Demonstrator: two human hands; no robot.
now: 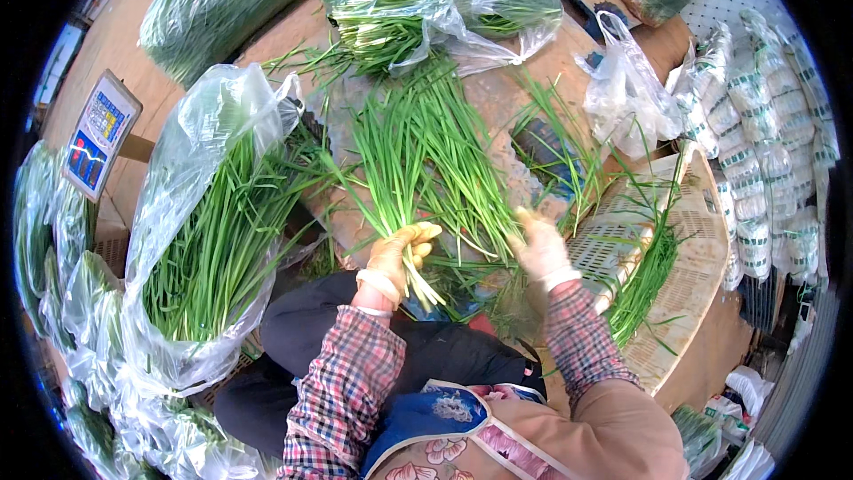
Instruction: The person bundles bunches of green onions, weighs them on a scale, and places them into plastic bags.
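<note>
My left hand [398, 256], in a yellowish glove, is closed around a bunch of garlic chives [391, 156]. Their pale stem ends stick out below the fingers, and the green leaves stretch away from me. Beside this bunch, a loose pile of garlic chives [458, 156] lies on the work surface. At the pile's right edge, close to the stem ends, is my right hand [542, 249] in a pale glove. Its fingers look apart and point at the stems; whether they touch any is unclear.
On the left stands an open clear bag of chives [213, 249], near a scale display [99, 133]. A large bagged bundle [444, 0] lies at the far side. To the right are a cream plastic crate [689, 258] with chives, a clear bag [626, 93] and stacked wrapped packs [755, 142].
</note>
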